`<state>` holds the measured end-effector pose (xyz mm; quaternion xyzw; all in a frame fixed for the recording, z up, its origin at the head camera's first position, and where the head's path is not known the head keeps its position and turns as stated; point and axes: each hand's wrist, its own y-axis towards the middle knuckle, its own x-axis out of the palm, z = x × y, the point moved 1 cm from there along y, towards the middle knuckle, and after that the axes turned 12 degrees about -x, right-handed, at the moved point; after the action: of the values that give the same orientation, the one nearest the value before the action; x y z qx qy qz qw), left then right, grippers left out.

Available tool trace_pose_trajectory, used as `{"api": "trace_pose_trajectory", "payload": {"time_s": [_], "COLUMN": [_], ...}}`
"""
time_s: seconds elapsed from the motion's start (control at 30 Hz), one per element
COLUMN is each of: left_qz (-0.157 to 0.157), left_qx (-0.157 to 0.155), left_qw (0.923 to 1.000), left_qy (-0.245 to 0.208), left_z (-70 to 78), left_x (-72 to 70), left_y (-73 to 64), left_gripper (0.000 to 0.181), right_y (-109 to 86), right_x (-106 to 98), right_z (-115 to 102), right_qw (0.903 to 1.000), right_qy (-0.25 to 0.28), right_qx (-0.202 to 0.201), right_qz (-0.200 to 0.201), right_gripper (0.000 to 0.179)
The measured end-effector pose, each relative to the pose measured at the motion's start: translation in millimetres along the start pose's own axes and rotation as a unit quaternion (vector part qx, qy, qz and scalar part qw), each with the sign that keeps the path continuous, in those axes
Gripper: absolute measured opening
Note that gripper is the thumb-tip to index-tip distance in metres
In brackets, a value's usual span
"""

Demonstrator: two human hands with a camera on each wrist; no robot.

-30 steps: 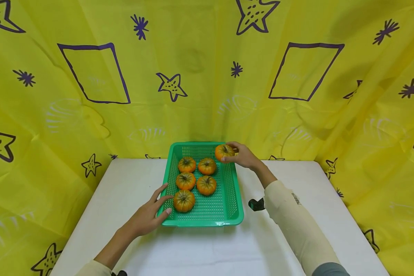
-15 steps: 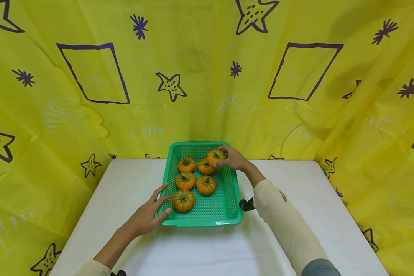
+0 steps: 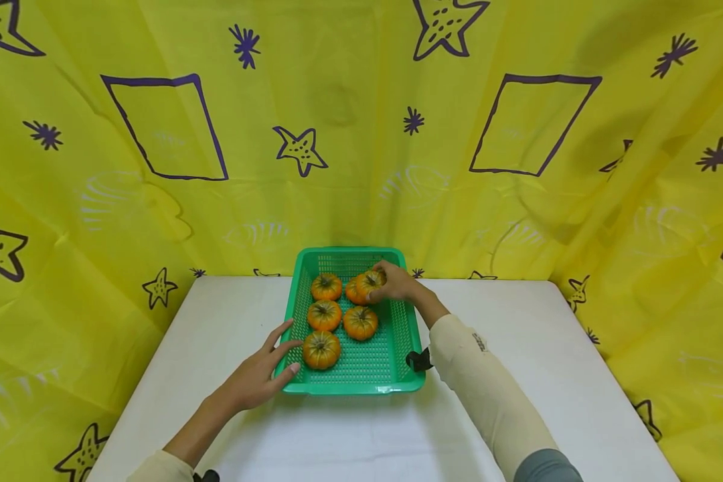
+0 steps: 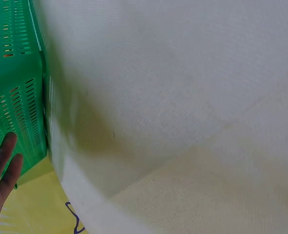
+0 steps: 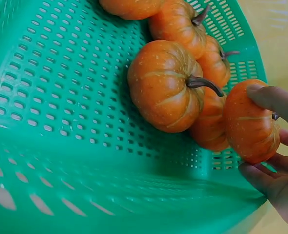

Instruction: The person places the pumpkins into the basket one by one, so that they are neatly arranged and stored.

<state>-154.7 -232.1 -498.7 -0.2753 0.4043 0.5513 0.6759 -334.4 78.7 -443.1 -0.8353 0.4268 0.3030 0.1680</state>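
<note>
A green plastic basket (image 3: 361, 388) with perforated walls stands on the table and holds several small orange pumpkins (image 3: 322, 351). My right hand (image 3: 395, 281) grips one pumpkin (image 5: 251, 122) between thumb and fingers at the back of the basket. In the head view this pumpkin overlaps the back right one (image 3: 352, 290), partly hiding it. The right wrist view shows its stem turned toward the palm. My left hand (image 3: 256, 378) rests at the basket's left rim with fingers spread, close beside the front left pumpkin. Two of its fingers (image 4: 10, 173) show against the outer wall in the left wrist view.
The white table (image 3: 229, 314) extends on both sides of the basket and in front of it. A yellow curtain (image 3: 361, 201) with drawn stars and frames hangs behind and along both sides. A black strap piece (image 3: 419, 360) sticks out below my right sleeve.
My right hand has carried its pumpkin left and toward me, from the basket's back right corner to the back right pumpkin. The left hand has stayed still.
</note>
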Motion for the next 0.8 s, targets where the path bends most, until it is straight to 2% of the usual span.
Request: {"api": "trace_pose_trajectory", "payload": {"time_s": [0.3,0.57,0.8], "left_qz": [0.004,0.001,0.000], "left_qx": [0.003,-0.003,-0.002], "left_qw": [1.0000,1.0000,1.0000], "left_qy": [0.007,-0.001,-0.003], "left_z": [0.7,0.8,0.5], "left_x": [-1.3,0.1,0.7], "left_y": [1.9,0.0,0.1], "left_gripper": [0.045,0.045,0.046], "right_y": [0.7,1.0,-1.0], "right_x": [3.7,10.1,12.2], "right_z": [-0.8,-0.6,-1.9], "right_qw": [0.9999,0.9979,0.9962], "right_qy": [-0.008,-0.051,-0.065], "right_qx": [0.014,0.018,0.023], "right_qz": [-0.002,-0.036,-0.054], "right_gripper": [0.074,0.072,0.072]}}
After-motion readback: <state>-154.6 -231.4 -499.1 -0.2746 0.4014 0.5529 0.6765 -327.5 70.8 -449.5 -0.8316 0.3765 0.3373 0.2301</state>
